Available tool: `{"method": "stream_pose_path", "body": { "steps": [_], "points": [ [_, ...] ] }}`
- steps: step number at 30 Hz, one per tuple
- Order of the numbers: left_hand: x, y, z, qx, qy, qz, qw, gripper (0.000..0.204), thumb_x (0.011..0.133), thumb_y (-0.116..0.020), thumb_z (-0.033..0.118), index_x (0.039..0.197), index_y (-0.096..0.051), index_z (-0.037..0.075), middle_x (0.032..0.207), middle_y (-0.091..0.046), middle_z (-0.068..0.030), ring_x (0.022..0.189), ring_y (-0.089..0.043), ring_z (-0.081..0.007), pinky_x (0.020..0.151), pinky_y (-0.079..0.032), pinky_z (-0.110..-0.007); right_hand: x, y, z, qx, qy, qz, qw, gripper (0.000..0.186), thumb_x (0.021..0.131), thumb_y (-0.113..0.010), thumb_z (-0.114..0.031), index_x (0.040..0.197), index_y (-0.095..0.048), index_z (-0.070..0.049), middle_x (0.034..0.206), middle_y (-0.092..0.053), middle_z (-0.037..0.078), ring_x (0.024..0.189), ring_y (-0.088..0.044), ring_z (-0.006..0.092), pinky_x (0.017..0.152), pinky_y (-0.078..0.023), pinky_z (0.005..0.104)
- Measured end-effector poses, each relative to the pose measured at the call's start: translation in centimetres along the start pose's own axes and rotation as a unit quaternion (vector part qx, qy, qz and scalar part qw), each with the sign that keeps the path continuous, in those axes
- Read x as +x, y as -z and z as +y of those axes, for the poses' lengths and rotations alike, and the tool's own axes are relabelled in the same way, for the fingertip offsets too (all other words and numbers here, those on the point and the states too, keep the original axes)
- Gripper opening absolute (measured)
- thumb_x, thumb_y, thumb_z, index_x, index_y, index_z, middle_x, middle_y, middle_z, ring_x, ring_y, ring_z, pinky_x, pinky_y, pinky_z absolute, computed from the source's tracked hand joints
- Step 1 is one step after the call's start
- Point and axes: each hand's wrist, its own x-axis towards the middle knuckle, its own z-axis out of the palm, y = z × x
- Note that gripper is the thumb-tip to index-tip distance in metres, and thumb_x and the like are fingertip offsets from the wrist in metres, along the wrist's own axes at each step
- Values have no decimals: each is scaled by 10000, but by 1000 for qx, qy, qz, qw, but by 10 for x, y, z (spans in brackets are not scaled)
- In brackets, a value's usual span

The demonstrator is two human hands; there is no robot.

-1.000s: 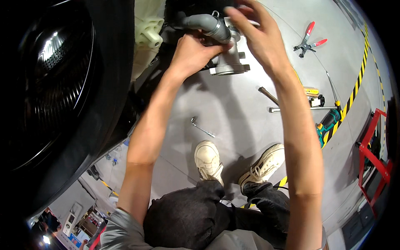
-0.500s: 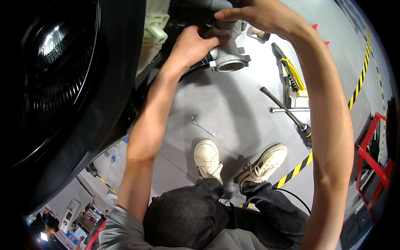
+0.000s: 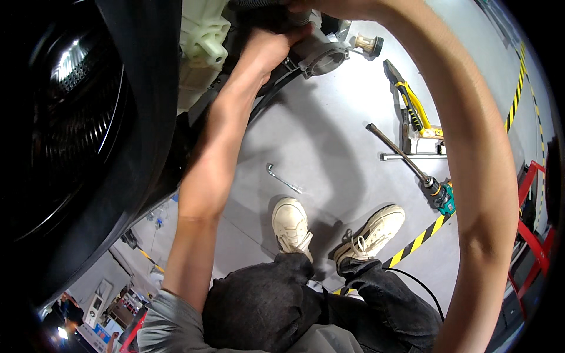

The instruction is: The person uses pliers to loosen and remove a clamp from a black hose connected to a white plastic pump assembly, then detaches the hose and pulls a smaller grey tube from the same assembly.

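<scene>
At the top of the view I work beside a black machine with a round glass door. My left hand is closed round the neck of a grey plastic pump housing, thumb on top, its other fingers hidden behind. The housing has a round open mouth facing me. A grey corrugated hose runs along the upper edge to the housing's neck. My right hand is closed at the hose end, partly cut off by the frame's edge.
A pump filter with a dark cap lies beyond the housing. Yellow-black pliers, a metal bar and a teal power driver lie to the right. An L-shaped socket wrench lies before my shoes. A cream plastic part borders the machine.
Both hands and the pump housing have moved up and toward the machine. The housing's mouth has tilted. My right hand has slid farther out of the frame.
</scene>
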Motion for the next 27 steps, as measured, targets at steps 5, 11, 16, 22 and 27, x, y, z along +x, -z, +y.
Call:
{"method": "stream_pose_path", "body": {
  "steps": [5,11,16,22,27],
  "points": [
    [3,-5,-11,60,19,-8,998,477,829,-821,264,1200,-655,16,1168,-687,-83,1058,-607,-188,957,-462,-330,4,-9,0,-69,-24,-72,995,284,829,-671,-155,1085,-683,-32,943,-709,216,933,-675,401,818,-548,463],
    [6,-9,-8,-10,7,-18,1000,450,809,-834,176,1194,-657,26,1167,-684,-79,1047,-611,-190,942,-483,-329,0,-21,9,-66,-34,-45,996,242,840,-650,-151,1044,-680,-24,906,-703,232,926,-677,403,802,-545,471],
    [7,-10,-8,-9,-26,-21,999,434,787,-844,141,1170,-668,38,1160,-682,-72,1053,-621,-193,951,-503,-337,-4,-21,7,-118,-82,-95,985,251,858,-622,-153,1067,-661,-19,888,-689,263,918,-673,419,789,-538,484],
    [3,-10,-6,77,34,12,996,457,776,-849,146,1179,-668,26,1138,-695,-92,1055,-637,-199,951,-515,-340,-20,-14,5,28,-119,-45,992,249,871,-625,-147,1076,-644,-8,934,-682,258,927,-660,434,791,-532,490],
    [3,-10,-2,98,14,10,995,474,757,-857,159,1170,-669,19,1124,-702,-98,1057,-640,-209,960,-506,-347,-22,-19,16,67,-96,-24,993,237,878,-629,-145,1072,-641,-10,961,-683,251,955,-654,435,809,-527,487]
  ]
}}
